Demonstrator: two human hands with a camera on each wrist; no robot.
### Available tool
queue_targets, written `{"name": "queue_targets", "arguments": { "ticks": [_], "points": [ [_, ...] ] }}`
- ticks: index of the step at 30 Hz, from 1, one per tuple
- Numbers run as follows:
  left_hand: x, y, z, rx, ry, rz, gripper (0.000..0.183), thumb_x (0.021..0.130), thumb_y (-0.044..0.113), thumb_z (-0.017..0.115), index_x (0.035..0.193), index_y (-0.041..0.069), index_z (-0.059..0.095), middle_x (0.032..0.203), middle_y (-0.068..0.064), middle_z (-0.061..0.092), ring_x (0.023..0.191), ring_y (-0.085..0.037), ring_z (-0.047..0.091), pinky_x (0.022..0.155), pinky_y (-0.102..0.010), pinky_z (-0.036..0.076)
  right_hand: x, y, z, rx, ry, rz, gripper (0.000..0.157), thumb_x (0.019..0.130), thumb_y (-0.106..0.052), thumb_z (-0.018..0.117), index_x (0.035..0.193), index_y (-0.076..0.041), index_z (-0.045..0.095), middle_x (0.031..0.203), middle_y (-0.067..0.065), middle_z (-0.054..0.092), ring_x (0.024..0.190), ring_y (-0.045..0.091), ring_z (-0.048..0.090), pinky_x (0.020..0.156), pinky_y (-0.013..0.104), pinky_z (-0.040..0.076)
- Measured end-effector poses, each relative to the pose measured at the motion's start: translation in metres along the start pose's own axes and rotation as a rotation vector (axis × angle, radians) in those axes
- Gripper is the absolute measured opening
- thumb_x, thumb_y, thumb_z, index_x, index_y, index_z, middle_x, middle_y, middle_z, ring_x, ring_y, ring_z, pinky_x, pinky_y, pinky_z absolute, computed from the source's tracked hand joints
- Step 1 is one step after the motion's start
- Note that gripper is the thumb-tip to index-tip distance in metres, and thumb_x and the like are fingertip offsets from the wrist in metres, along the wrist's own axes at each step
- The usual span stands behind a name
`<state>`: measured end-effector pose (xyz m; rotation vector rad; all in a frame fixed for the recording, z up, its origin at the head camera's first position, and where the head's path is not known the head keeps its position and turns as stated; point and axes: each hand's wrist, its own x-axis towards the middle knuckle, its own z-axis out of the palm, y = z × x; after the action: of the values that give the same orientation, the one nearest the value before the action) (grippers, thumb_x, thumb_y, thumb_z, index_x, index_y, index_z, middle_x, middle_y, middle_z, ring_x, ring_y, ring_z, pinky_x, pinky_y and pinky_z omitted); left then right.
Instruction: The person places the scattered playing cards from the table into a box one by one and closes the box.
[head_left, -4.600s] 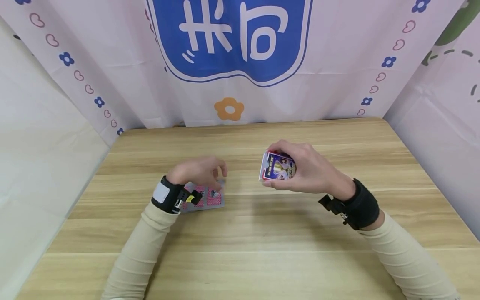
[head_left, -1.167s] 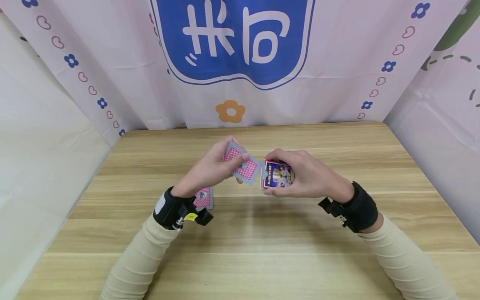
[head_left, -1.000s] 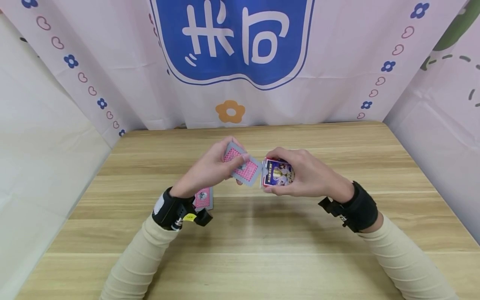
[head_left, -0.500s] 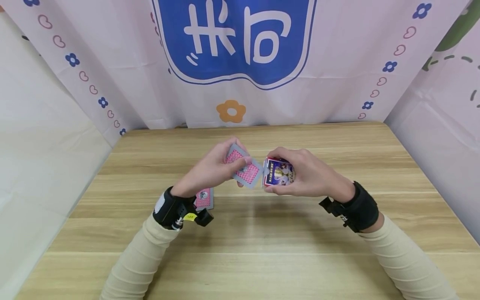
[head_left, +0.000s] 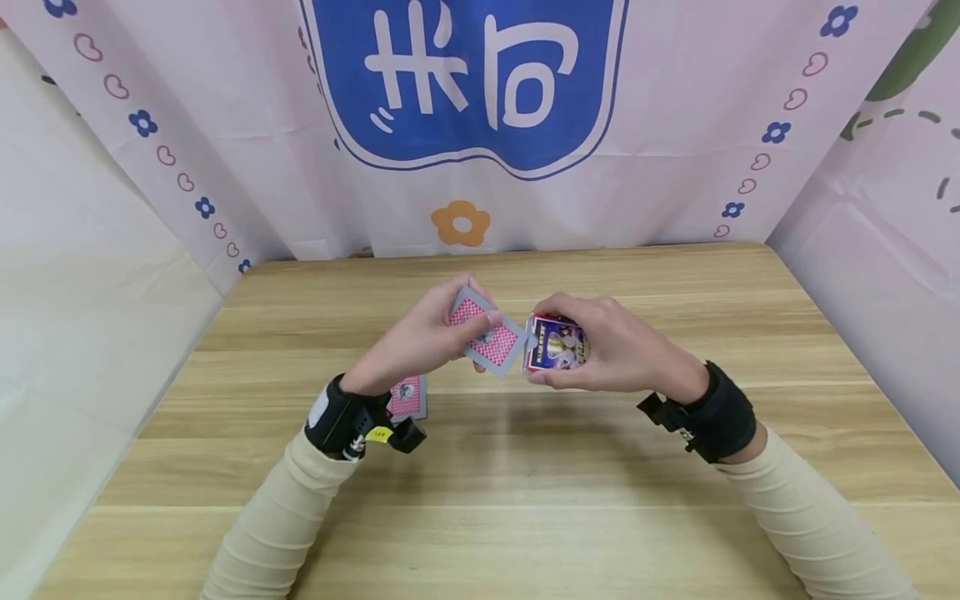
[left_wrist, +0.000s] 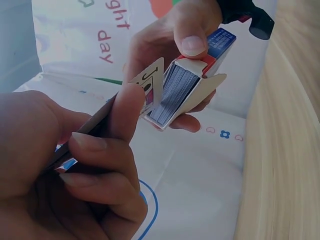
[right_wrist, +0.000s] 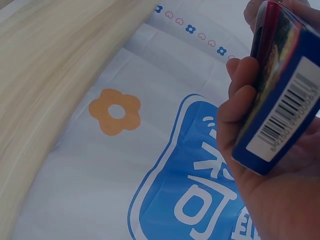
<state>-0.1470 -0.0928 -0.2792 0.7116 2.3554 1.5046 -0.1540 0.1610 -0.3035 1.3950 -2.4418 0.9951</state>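
The left hand (head_left: 420, 340) pinches a few pink-checked playing cards (head_left: 498, 343), thumb on their backs; their leading corner sits at the mouth of the card box (head_left: 553, 343), though contact is hard to tell. The right hand (head_left: 622, 343) grasps that box by its narrow edges, open end toward the left hand. The cards look light, thin, springy and rather slippery, likely to fan out, so a hold near their long edges with the front end free should suit. The box seems to be light card that a hard squeeze could crush. Its raised flap (left_wrist: 206, 94) and the packed card stack (left_wrist: 175, 95) narrow the opening. Below the left wrist, another checked card (head_left: 408, 396) lies partly hidden on the desk (head_left: 495, 533); beyond both hands hangs a printed curtain (head_left: 660, 183).
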Motion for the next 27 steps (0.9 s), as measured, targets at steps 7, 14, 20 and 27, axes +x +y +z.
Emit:
{"name": "queue_targets", "arguments": {
  "ticks": [7,14,20,27],
  "points": [
    [-0.001,0.004,0.001,-0.014,-0.021,-0.013,0.018,0.096,0.024,0.056,0.101,0.011,0.047,0.083,-0.010,0.067,0.058,-0.022,0.057,0.047,-0.023,0.039,-0.001,0.000,0.000,0.001,0.003,0.016,0.061,0.071,-0.045,0.078,0.116,-0.010,0.054,0.094,-0.001,0.063,0.071,0.005,0.057,0.057,0.026,0.054],
    [0.000,0.002,0.003,0.013,0.002,0.003,0.017,0.096,0.026,0.056,0.101,0.011,0.048,0.079,-0.009,0.066,0.055,-0.018,0.049,0.046,-0.023,0.035,-0.002,-0.002,0.001,-0.005,-0.027,0.030,0.063,0.071,-0.048,0.077,0.117,-0.012,0.053,0.097,-0.001,0.063,0.073,0.006,0.056,0.058,0.027,0.054],
    [0.004,-0.005,0.011,0.011,-0.012,0.030,0.017,0.096,0.027,0.057,0.101,0.013,0.049,0.080,-0.006,0.067,0.057,-0.018,0.054,0.047,-0.024,0.040,-0.001,-0.002,0.003,0.004,-0.029,0.005,0.064,0.071,-0.046,0.077,0.118,-0.010,0.053,0.100,0.000,0.063,0.075,0.007,0.056,0.060,0.028,0.054],
    [0.006,-0.007,0.015,-0.031,0.056,0.059,0.011,0.097,0.020,0.055,0.102,0.011,0.049,0.082,-0.009,0.064,0.060,-0.022,0.054,0.047,-0.023,0.042,0.000,-0.003,0.003,0.006,-0.024,-0.002,0.063,0.071,-0.045,0.077,0.117,-0.010,0.053,0.099,0.001,0.063,0.075,0.006,0.056,0.059,0.027,0.054]
  ]
}}
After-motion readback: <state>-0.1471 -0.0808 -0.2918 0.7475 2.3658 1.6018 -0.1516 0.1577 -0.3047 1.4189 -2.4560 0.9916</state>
